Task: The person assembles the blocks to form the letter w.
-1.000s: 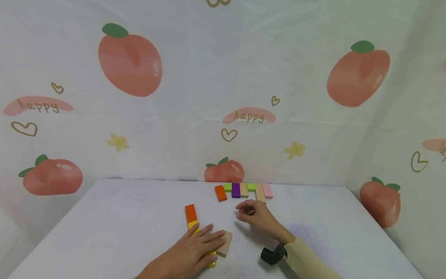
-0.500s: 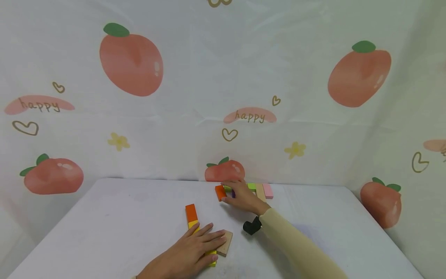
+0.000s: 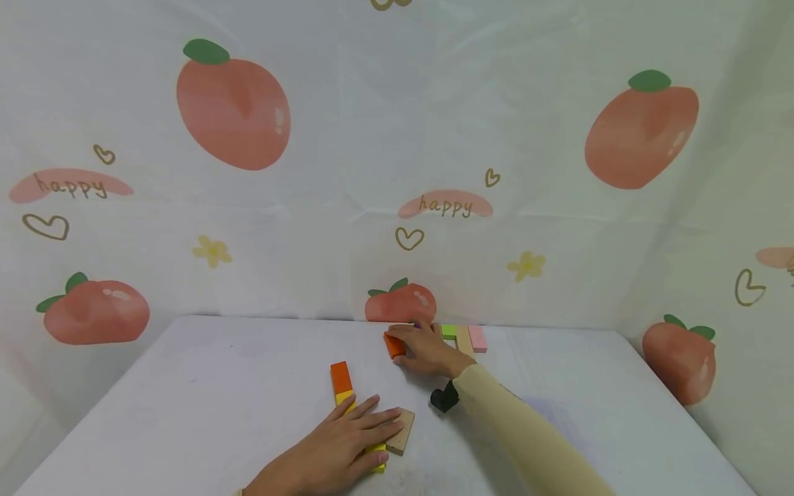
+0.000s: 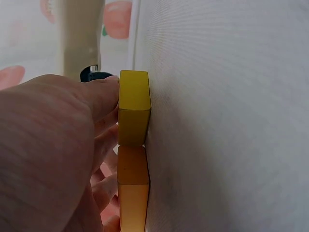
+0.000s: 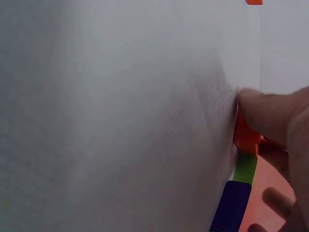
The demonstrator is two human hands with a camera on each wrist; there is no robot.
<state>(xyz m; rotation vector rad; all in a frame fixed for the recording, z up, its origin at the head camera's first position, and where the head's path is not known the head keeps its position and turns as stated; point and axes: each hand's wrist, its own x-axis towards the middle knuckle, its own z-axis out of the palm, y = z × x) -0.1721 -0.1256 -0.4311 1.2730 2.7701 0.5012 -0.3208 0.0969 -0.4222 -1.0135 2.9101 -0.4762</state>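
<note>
My left hand lies with spread fingers over a row of blocks in the head view. An orange-red block and a yellow block show beyond its fingers, a wooden block to the right. The left wrist view has a yellow block at the thumb, with an orange block below it in that view. At the back, my right hand pinches another orange-red block between thumb and fingers. Partly hidden, that block stands beside a green block and a purple block.
Right of the right hand along the back edge sit a green block, a long wooden block and a pink block. A fruit-patterned curtain hangs behind the white table.
My right hand has reached back and left to the orange-red block, and its fingers have closed on it. The left hand stays where it was.
</note>
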